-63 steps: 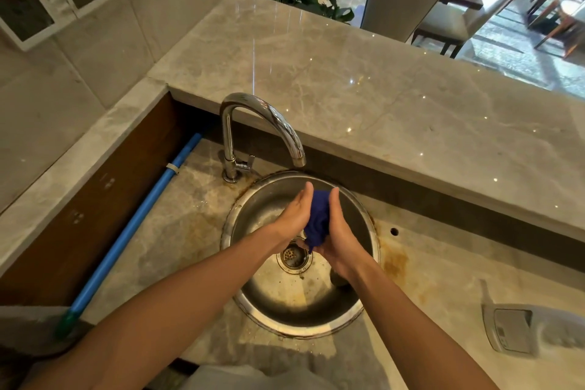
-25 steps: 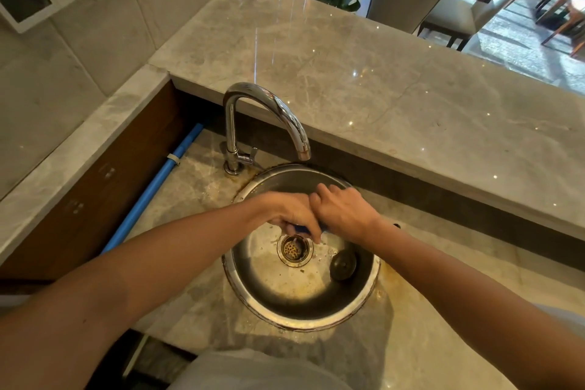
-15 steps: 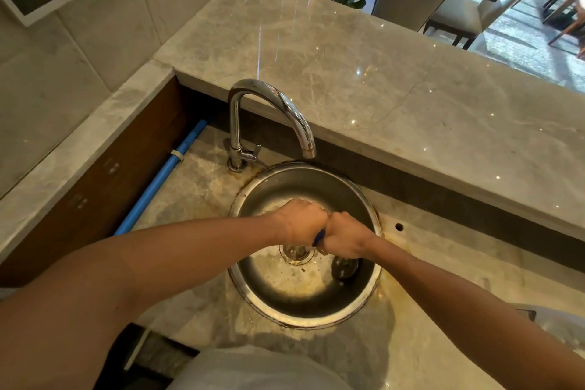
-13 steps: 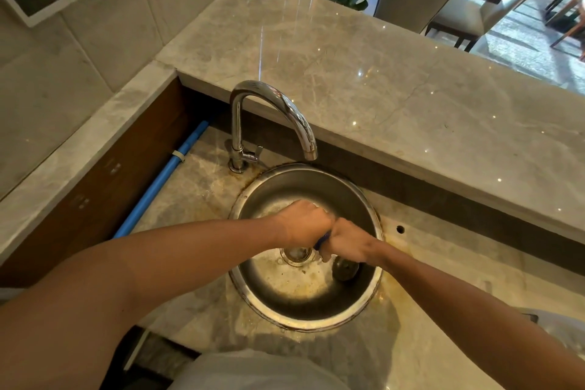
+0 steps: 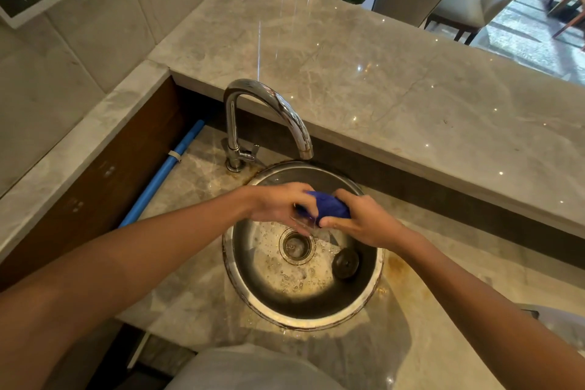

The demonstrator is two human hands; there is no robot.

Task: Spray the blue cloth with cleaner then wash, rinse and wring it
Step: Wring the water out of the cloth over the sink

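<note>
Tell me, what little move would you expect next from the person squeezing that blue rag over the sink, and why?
Probably another twist and squeeze in place. Both the left hand and right hand grip the bunched blue cloth above the sink, and water seems to be dripping from it toward the drain, so it likely holds more. No stream shows at the faucet spout.
</note>
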